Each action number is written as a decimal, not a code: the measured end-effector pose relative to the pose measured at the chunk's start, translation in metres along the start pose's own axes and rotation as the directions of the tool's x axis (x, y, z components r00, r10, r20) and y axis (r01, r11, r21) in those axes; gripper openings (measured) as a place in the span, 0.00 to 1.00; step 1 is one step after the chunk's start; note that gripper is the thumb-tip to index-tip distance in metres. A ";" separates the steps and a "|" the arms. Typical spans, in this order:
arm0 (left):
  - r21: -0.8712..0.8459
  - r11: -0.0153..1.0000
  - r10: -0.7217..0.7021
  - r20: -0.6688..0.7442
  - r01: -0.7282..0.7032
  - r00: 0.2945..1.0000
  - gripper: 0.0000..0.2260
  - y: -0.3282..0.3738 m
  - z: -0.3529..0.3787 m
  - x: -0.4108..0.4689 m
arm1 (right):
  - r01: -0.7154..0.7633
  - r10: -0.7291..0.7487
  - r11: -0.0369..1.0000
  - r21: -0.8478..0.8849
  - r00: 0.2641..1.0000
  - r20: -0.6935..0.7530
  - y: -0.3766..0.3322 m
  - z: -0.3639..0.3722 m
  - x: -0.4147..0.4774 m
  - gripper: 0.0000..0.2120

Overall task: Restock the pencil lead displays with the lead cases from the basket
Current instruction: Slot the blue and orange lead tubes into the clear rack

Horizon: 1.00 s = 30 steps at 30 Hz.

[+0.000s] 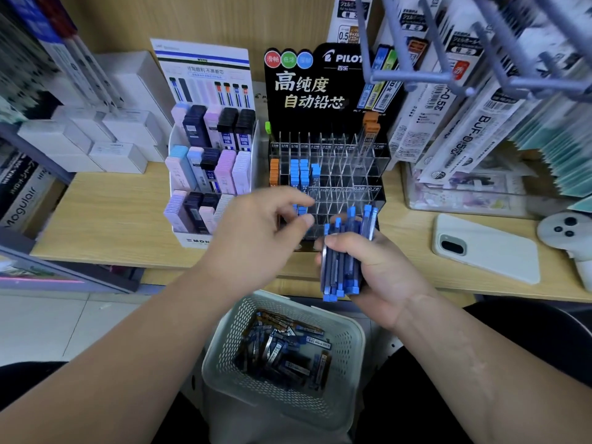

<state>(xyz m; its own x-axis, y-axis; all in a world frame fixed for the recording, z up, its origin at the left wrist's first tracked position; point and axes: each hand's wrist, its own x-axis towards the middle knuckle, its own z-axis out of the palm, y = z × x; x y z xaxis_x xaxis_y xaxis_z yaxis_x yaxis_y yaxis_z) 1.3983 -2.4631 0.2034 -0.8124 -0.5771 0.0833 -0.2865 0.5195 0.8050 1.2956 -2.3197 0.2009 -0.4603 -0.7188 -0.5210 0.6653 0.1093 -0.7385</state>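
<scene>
Bundle of blue-capped lead cases (344,264) gripped by right hand (386,274) at wooden shelf (112,225) front edge, before clear-gridded black display (339,168); left hand (253,245) loosely spread, empty; pale perforated basket (354,334) below; white phone (493,251) near right edge.

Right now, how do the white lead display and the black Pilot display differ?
The white display holds wide pastel and dark cases, its tiers nearly full; the black Pilot display has a clear divider grid, mostly empty, with slim blue and orange cases. Both stand on the wooden shelf, side by side.

Stationery shop: Pilot lead display (323,91), hanging refill packs (448,123).
</scene>
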 end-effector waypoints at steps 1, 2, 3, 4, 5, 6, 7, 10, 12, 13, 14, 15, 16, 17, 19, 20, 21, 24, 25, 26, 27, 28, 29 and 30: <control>-0.151 0.985 -0.061 0.110 0.077 0.992 0.08 0.004 0.004 -0.004 | -0.007 0.007 1.000 -0.002 0.999 0.036 0.000 0.001 0.000 0.11; -0.246 0.960 -0.087 0.188 0.133 0.978 0.08 0.005 0.007 -0.005 | -0.012 0.012 1.000 -0.005 0.998 0.065 0.001 0.001 -0.001 0.14; -0.297 0.940 -0.098 0.233 0.167 0.967 0.09 0.007 0.009 -0.006 | -0.013 0.013 1.000 -0.009 0.997 0.082 0.001 0.000 0.000 0.15; -0.320 0.929 -0.104 0.257 0.186 0.961 0.08 0.008 0.009 -0.007 | -0.013 0.014 1.000 -0.012 0.996 0.088 0.002 0.000 0.000 0.15; -0.330 0.922 -0.110 0.271 0.200 0.956 0.07 0.009 0.009 -0.006 | -0.012 0.014 1.000 -0.018 0.996 0.087 0.002 -0.001 0.001 0.15; -0.342 0.916 -0.113 0.283 0.210 0.953 0.06 0.010 0.009 -0.006 | -0.012 0.014 1.000 -0.026 0.996 0.083 0.002 -0.002 0.001 0.15; -0.363 0.905 -0.117 0.290 0.222 0.950 0.06 0.011 0.009 -0.006 | -0.011 0.013 0.999 -0.032 0.997 0.076 0.002 -0.003 0.001 0.15; -0.448 0.848 -0.147 0.313 0.282 0.938 0.07 0.009 0.009 -0.005 | -0.001 0.003 0.999 -0.040 0.999 0.055 0.001 -0.004 0.002 0.17; -0.477 0.813 -0.181 0.339 0.334 0.923 0.07 0.008 0.010 -0.004 | 0.019 -0.016 0.999 -0.049 0.998 0.057 0.001 -0.005 0.003 0.13; -0.487 0.798 -0.195 0.348 0.355 0.917 0.06 0.008 0.010 -0.004 | 0.028 -0.025 0.998 -0.053 0.998 0.064 0.001 -0.005 0.003 0.12; -0.498 0.784 -0.207 0.353 0.371 0.912 0.05 0.008 0.010 -0.003 | 0.036 -0.032 0.998 -0.054 0.997 0.068 0.001 -0.005 0.003 0.12; -0.510 0.769 -0.218 0.358 0.386 0.908 0.05 0.007 0.011 -0.003 | 0.041 -0.037 0.998 -0.054 0.997 0.069 0.001 -0.005 0.004 0.12; -0.522 0.755 -0.225 0.363 0.397 0.904 0.05 0.007 0.011 -0.003 | 0.043 -0.039 0.998 -0.050 0.997 0.070 0.001 -0.004 0.003 0.13; -0.535 0.741 -0.228 0.369 0.406 0.901 0.05 0.006 0.012 -0.002 | 0.046 -0.043 0.998 -0.043 0.997 0.071 0.001 -0.004 0.003 0.13; -0.575 0.703 -0.235 0.367 0.418 0.900 0.06 0.004 0.014 -0.002 | 0.050 -0.048 0.998 -0.034 0.997 0.057 0.001 -0.004 0.003 0.10; -0.599 0.679 -0.243 0.362 0.425 0.900 0.06 0.004 0.015 -0.002 | 0.048 -0.046 0.998 -0.034 0.998 0.040 0.001 -0.004 0.003 0.09; -0.620 0.656 -0.251 0.358 0.430 0.899 0.06 0.004 0.016 -0.002 | 0.047 -0.047 0.998 -0.034 0.999 0.024 0.001 -0.005 0.004 0.08; -0.661 0.612 -0.261 0.349 0.434 0.900 0.06 0.003 0.018 -0.001 | 0.046 -0.045 0.999 -0.028 0.999 0.008 0.001 -0.006 0.004 0.09; -0.674 0.600 -0.260 0.346 0.432 0.901 0.05 0.003 0.019 -0.001 | 0.042 -0.042 0.999 -0.033 0.999 0.004 0.001 -0.006 0.005 0.08; -0.686 0.587 -0.258 0.344 0.429 0.903 0.05 0.003 0.020 -0.001 | 0.038 -0.038 0.998 -0.040 0.999 -0.004 0.001 -0.007 0.005 0.06; -0.700 0.572 -0.257 0.342 0.427 0.904 0.06 0.003 0.019 -0.001 | 0.034 -0.035 0.999 -0.039 0.999 -0.013 0.001 -0.008 0.005 0.04; -0.717 0.553 -0.256 0.339 0.425 0.905 0.07 0.003 0.019 0.000 | 0.032 -0.033 0.999 -0.028 0.999 -0.024 0.001 -0.008 0.006 0.04; -0.735 0.532 -0.254 0.336 0.421 0.907 0.09 0.002 0.018 0.000 | 0.031 -0.031 0.999 -0.011 0.999 -0.039 0.001 -0.009 0.006 0.06; -0.755 0.508 -0.252 0.329 0.414 0.910 0.10 0.001 0.017 0.001 | 0.029 -0.028 1.000 0.006 0.998 -0.054 0.000 -0.009 0.007 0.09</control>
<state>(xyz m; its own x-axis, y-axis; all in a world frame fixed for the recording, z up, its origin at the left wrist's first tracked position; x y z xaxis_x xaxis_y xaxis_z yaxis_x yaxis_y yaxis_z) 1.3881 -2.4525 0.1945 -0.8343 -0.4488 -0.3201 -0.0979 -0.4507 0.8873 1.2874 -2.3183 0.1932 -0.5099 -0.6835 -0.5223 0.6556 0.0843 -0.7504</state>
